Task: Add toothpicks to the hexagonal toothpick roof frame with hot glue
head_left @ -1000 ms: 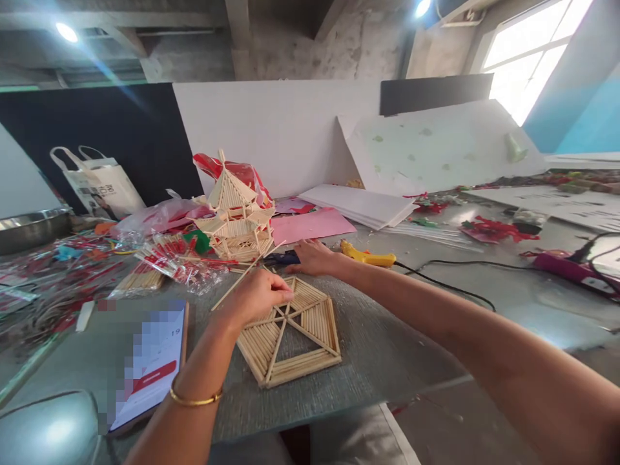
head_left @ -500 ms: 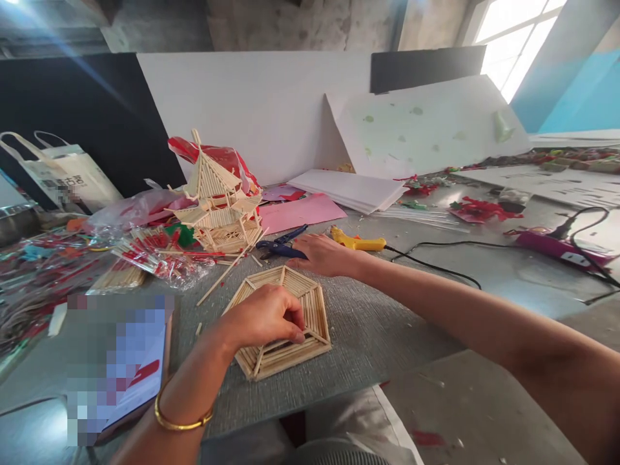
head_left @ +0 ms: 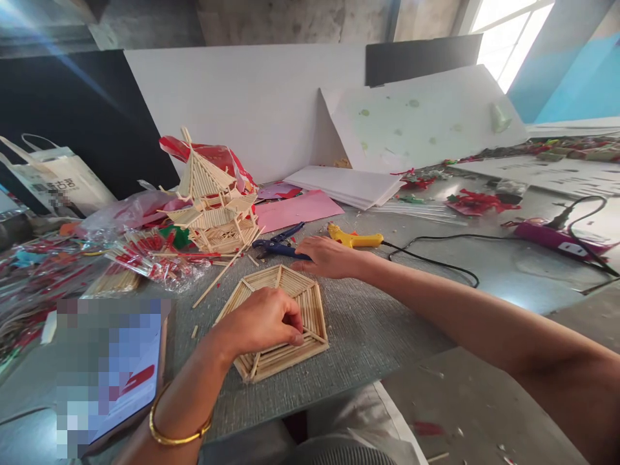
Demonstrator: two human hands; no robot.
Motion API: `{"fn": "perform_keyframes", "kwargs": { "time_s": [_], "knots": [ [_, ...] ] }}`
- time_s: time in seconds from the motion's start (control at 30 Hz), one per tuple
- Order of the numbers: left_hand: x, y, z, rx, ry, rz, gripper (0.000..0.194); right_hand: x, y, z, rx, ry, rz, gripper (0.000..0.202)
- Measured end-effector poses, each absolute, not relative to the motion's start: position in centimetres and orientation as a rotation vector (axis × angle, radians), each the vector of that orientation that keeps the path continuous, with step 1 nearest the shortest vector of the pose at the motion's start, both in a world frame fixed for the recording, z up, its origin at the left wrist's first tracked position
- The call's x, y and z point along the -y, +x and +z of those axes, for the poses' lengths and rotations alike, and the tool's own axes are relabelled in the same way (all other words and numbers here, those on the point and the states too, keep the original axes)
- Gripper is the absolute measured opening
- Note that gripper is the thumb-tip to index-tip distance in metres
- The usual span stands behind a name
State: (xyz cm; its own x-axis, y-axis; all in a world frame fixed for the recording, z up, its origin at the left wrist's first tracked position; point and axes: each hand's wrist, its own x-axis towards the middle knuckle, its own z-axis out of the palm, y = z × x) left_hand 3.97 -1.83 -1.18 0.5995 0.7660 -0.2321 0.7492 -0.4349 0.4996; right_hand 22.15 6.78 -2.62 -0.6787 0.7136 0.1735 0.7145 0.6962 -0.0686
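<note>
While the left hand [head_left: 264, 320] presses curled fingers onto the flat hexagonal panel of pale wooden sticks [head_left: 285, 303], the right hand [head_left: 327, 256] rests loosely spread fingers on blue-handled pliers [head_left: 278, 244].

Flat hexagonal stick panel [head_left: 290, 303] (pale wood), blue pliers [head_left: 278, 246]

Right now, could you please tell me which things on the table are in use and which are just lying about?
In use: left hand on the hexagon panel; right hand at the blue cutters.

Lying about: stick pagoda, glue gun, pink paper, phone, white sheets.
</note>
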Motion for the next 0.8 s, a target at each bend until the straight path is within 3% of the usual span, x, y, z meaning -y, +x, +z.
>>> {"fn": "perform_keyframes", "kwargs": {
  "time_s": [0.8],
  "knots": [
    [2.8,4.0,-0.7,-1.228,2.417,-0.033,0.021,-6.7,22.4,-2.7,2.728,-1.133,-0.002,0.036]
  ]
}}
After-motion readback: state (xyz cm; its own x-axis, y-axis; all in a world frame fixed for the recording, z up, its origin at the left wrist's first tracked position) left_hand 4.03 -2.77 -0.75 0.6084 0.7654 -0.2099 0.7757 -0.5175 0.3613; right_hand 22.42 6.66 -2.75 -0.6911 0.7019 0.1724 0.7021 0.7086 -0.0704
